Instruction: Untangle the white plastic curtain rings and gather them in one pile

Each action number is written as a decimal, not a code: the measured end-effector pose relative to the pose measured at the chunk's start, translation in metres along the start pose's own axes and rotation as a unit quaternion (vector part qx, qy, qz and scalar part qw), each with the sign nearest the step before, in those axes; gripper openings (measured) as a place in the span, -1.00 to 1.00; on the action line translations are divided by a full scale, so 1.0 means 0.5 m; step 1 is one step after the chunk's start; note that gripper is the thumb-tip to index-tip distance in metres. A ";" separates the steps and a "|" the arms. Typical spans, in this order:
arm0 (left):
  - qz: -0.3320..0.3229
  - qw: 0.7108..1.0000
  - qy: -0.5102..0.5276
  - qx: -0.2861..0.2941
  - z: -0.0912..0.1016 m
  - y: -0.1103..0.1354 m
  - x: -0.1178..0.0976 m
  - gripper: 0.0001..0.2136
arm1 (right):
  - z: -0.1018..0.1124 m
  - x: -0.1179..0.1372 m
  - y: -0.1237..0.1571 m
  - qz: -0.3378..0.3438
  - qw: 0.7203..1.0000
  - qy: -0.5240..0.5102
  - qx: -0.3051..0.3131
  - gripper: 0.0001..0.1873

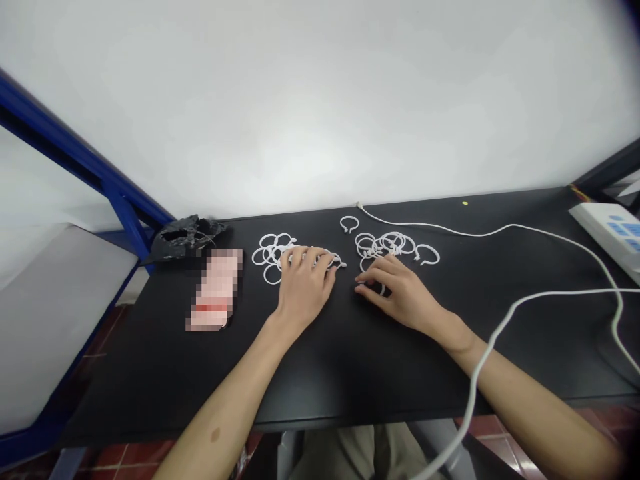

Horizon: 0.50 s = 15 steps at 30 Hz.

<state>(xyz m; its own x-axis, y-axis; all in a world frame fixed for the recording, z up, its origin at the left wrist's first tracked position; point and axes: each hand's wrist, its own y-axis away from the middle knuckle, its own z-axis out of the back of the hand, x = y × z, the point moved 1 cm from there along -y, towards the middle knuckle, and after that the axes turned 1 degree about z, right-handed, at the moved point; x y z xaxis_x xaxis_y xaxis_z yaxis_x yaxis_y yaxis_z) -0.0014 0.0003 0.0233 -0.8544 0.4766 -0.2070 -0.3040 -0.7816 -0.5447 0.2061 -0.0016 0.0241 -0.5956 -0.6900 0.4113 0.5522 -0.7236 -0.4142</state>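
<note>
Left hand (303, 287) lies flat, palm down, fingers loosely spread, with its fingertips on the left pile of white plastic rings (270, 257), which spreads ahead and to its left on the black table (350, 373). Right hand (400, 293) sits just beside it, fingers half curled over one ring (382, 289) at the near edge of the right ring pile (393, 243); can't tell if it's pinched or only touched. Single ring (349, 224) lies apart, ahead and between both hands; white cable (500, 230) runs off right of the right hand, pixelated object (215, 290) sits left of the left hand.

no readable text, labels or numbers
</note>
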 end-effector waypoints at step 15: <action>-0.078 0.981 0.167 0.061 -0.013 0.009 -0.042 -0.72 | 0.010 0.020 0.006 -0.050 0.989 -0.104 -0.088 -0.81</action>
<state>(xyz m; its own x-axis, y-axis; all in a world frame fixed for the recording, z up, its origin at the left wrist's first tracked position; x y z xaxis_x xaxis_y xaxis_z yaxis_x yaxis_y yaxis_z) 0.0177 -0.0107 0.0200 -0.6137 0.6836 -0.3950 -0.4851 -0.7212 -0.4945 0.2047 -0.0106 0.0310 -0.4996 -0.6175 0.6075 0.3763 -0.7864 -0.4899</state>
